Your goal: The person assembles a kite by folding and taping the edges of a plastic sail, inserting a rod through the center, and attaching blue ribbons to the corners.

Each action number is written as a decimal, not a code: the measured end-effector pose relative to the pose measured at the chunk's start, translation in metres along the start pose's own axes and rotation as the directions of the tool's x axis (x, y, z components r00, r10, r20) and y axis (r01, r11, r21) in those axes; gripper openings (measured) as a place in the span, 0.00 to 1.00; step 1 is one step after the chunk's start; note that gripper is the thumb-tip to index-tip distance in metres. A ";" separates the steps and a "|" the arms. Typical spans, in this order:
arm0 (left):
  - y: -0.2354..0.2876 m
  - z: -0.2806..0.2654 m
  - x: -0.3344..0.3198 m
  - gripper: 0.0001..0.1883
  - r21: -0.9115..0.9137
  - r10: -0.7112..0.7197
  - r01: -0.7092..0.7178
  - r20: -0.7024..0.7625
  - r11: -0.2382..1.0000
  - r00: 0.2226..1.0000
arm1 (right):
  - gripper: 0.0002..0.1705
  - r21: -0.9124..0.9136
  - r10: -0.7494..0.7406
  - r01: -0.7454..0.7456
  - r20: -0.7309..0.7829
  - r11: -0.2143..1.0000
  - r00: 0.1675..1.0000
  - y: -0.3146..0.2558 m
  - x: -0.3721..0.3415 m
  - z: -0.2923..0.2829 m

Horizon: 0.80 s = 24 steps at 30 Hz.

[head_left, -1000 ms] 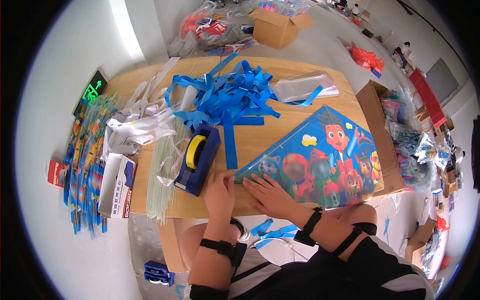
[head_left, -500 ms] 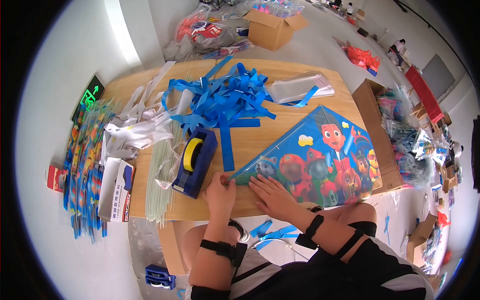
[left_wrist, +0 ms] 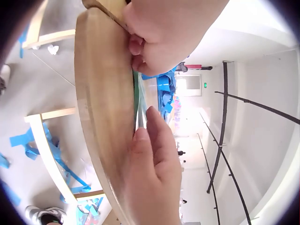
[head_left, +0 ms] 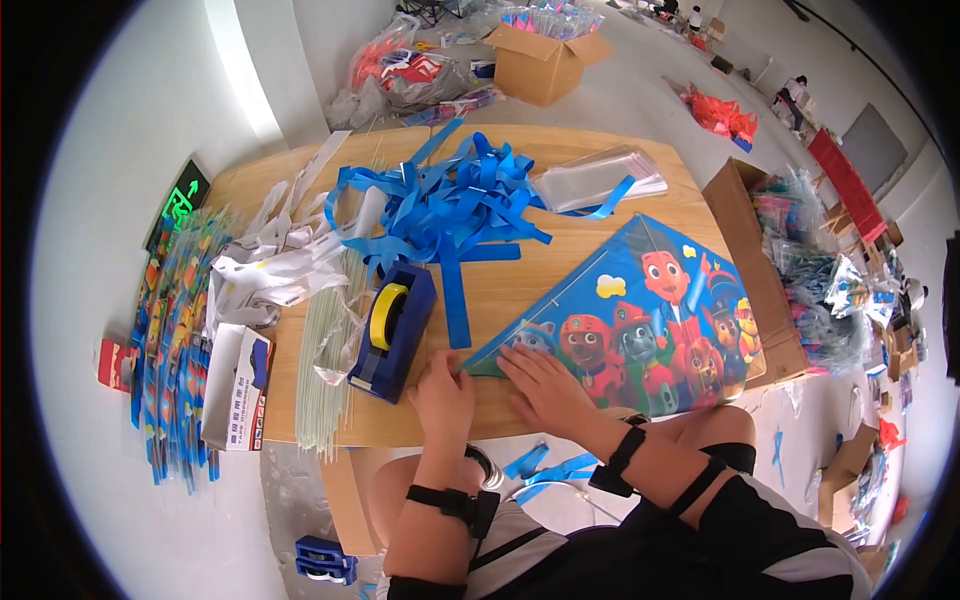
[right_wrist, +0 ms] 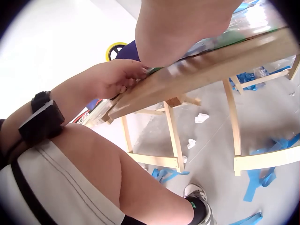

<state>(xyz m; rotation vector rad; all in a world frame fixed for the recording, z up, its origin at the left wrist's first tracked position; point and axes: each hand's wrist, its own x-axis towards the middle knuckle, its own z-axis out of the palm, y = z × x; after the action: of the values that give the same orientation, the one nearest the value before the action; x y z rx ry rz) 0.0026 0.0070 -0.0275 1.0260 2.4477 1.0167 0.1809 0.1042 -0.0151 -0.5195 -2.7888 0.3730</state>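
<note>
A blue cartoon-printed kite (head_left: 665, 275) lies flat on the wooden table, its green pointed corner toward the person's left. At that corner, my left hand (head_left: 442, 400) pinches the tip between curled fingers and thumb. The left wrist view shows its bent fingertips (left_wrist: 137, 49) right at the green tip. Beside it my right hand (head_left: 545, 390) rests flat on the kite, fingers straight. Just left of the hands stands a blue tape dispenser (head_left: 412, 335) with a yellow-cored roll. A blue strip (head_left: 456, 305) extends from the heap toward the kite's tip.
Blue ribbon strips (head_left: 450, 205) are heaped at the table's back. Clear plastic sleeves (head_left: 605, 178) lie to their right. Thin pale rods (head_left: 320, 380), white scraps (head_left: 270, 275) and a dispenser box (head_left: 238, 390) line the left side. A large carton (head_left: 757, 280) adjoins the right edge.
The left hand's fingers have drawn closer around the kite's corner and are more curled. The right hand stays flat on the kite. The head view has shifted slightly.
</note>
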 end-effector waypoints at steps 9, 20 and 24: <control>0.006 0.028 -0.019 0.28 0.049 0.596 -0.605 0.124 0.795 0.793 | 0.38 -0.109 0.055 -0.054 0.011 0.993 0.998 0.017 0.018 0.018; 0.009 0.029 -0.040 0.40 0.297 0.514 -0.571 0.253 0.765 0.820 | 0.34 -0.110 0.086 -0.080 0.047 0.991 0.995 0.031 0.013 0.001; 0.011 0.032 -0.046 0.41 0.347 0.471 -0.527 0.237 0.776 0.850 | 0.34 -0.147 0.150 -0.153 -0.035 0.977 0.988 0.053 0.011 0.002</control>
<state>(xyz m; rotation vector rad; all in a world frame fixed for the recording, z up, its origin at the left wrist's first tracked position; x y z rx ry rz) 0.0566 -0.0048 -0.0423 1.8978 2.3637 0.5351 0.1870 0.1558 -0.0309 -0.7691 -2.7762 0.1887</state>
